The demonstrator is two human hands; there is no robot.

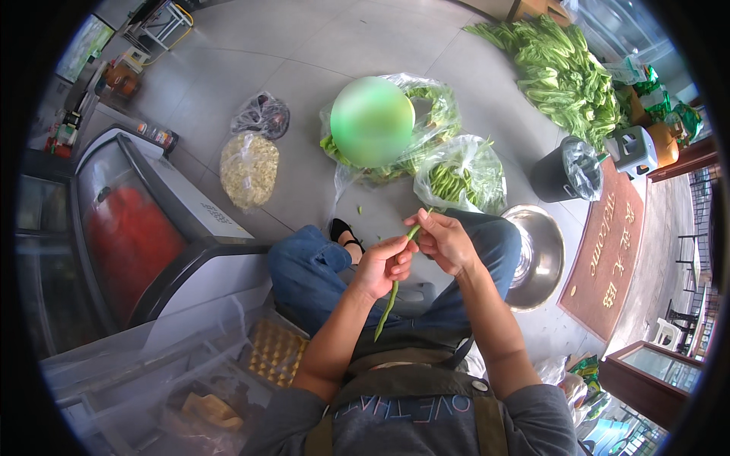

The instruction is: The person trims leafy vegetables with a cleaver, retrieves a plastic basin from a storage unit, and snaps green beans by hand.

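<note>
A long green bean (387, 312) slants downward from my two hands, its lower end hanging free above my lap. My left hand (380, 266) grips it near the upper part between thumb and fingers. At the top end, my right hand (447, 242) pinches the bean's tip. Just beyond my knees stands a clear plastic bag of green beans (454, 181), loosely gathered at the top. To the right of my knee, a wide stainless steel basin (542, 268) rests on the floor; my leg hides part of it.
Ahead, a blurred round green object (372, 122) sits over bagged leafy greens (436, 102). Bagged pale food (250, 171) lies at left, near a chest freezer (197, 268). Rightward are a lined black bin (562, 171), heaped leafy vegetables (564, 80) and a brown doormat (607, 251).
</note>
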